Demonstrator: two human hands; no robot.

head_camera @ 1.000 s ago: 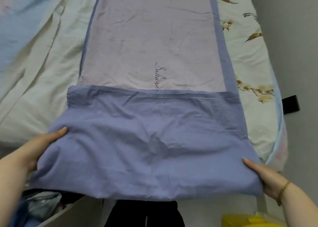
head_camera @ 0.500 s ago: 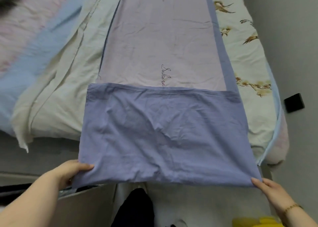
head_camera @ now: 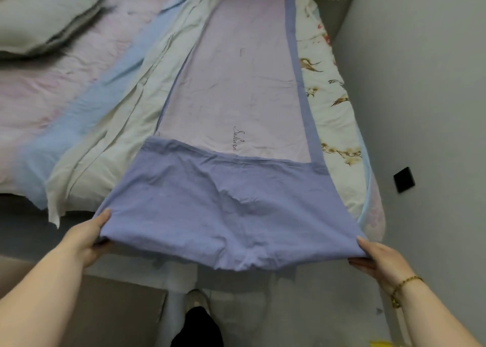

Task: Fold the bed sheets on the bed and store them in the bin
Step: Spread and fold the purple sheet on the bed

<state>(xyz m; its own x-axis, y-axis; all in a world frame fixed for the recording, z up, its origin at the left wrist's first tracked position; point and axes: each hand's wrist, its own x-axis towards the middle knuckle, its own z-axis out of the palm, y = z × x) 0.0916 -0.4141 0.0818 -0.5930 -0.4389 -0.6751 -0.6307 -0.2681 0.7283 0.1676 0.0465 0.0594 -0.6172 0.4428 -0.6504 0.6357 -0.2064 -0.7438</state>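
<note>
Long purple cotton bed sheet (head_camera: 223, 210) runs up-frame away from you; your left hand (head_camera: 84, 239) and right hand (head_camera: 381, 260) pinch its near corners.

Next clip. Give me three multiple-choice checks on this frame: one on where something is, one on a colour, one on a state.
1. Where does the grey pillow lie?
A. on the floor
B. at the far left of the bed
C. against the right wall

2. What colour is the turned-over near end of the sheet?
A. yellow
B. red
C. periwinkle blue

3. What are the left hand and right hand doing?
A. each grips a near corner of the sheet
B. both hang idle
C. only the right one holds the sheet

Answers:
1. B: the pillow sits on the bedding at the upper left of the view.
2. C: the flap between the hands is blue-violet, while the face beyond it is pale lilac.
3. A: each hand has its thumb on top of a corner and its fingers under it.
</note>
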